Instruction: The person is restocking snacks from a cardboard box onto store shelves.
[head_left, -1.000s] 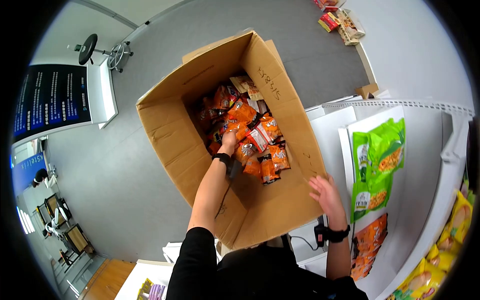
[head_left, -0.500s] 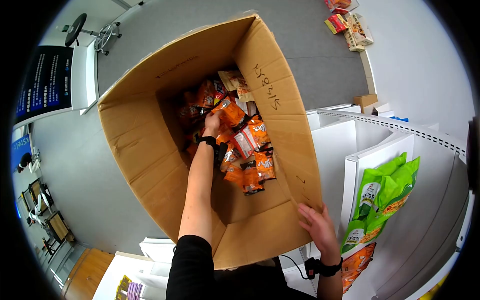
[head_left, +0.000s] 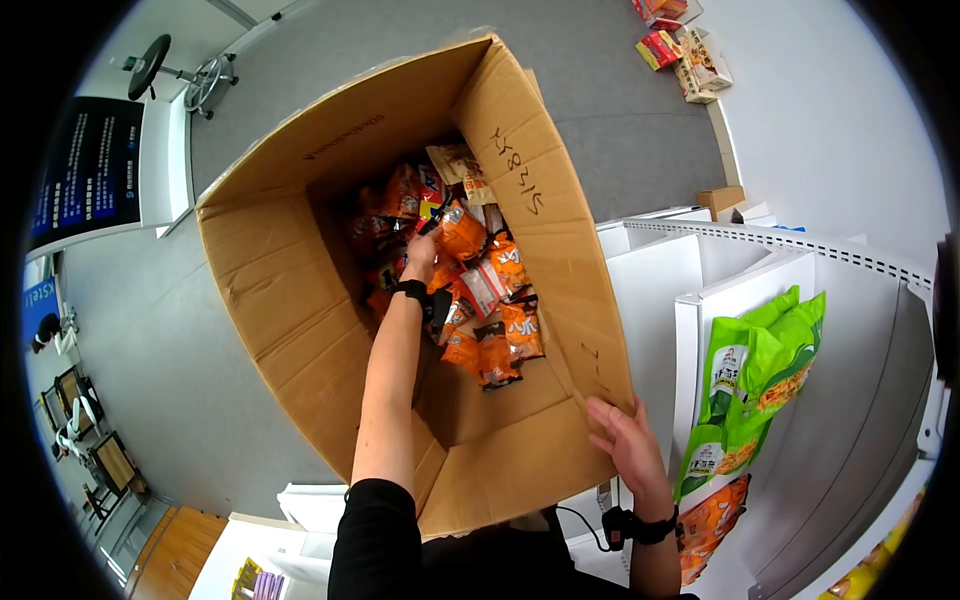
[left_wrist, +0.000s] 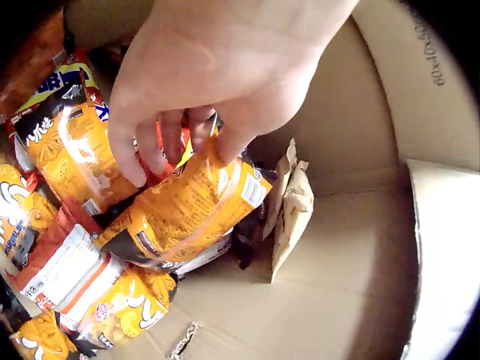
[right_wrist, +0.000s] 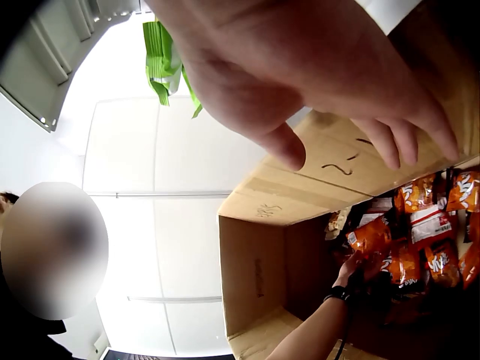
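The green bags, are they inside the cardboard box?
No, the green bags are on the white shelving, outside the cardboard box.

Box (head_left: 510,490): matt brown cardboard, creased. Snack bags (left_wrist: 191,214): glossy, crinkled plastic. Floor (head_left: 620,150): smooth, matt grey.

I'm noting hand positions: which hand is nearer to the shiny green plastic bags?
Right hand, at the edge of the brown cardboard box facing the green bags. The left hand is farther away, inside the box, gripping an orange plastic packet.
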